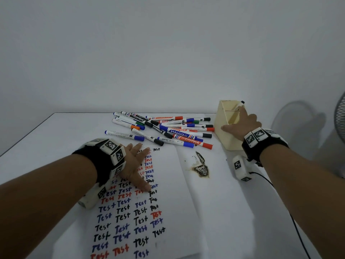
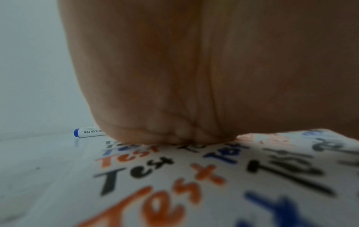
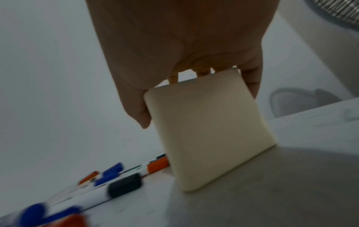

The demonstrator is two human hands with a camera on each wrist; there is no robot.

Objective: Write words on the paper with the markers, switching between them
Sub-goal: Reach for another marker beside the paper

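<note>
White paper lies flat on the table in front of me in the head view, filled with rows of "Test" in black, blue and red. My left hand lies spread on its upper part, fingers straight and flat, holding nothing. Beyond the sheet the markers lie in a loose heap, with caps of blue, black, red, green and orange. My right hand is over the cream box at the right of the heap, thumb against its near side and fingers curled over the open top. A dark stain marks the table between paper and box, and a fan stands at the far right edge.

From the left wrist, my palm fills the picture, its heel pressed on the paper with the lettering blurred below. One blue-ended marker lies just beyond.

From the right wrist, my hand grips the box from above, thumb down the left wall and fingers over the rim. It looks tilted, though I cannot tell whether it leaves the table. Several markers, blurred, lie beside its base.
</note>
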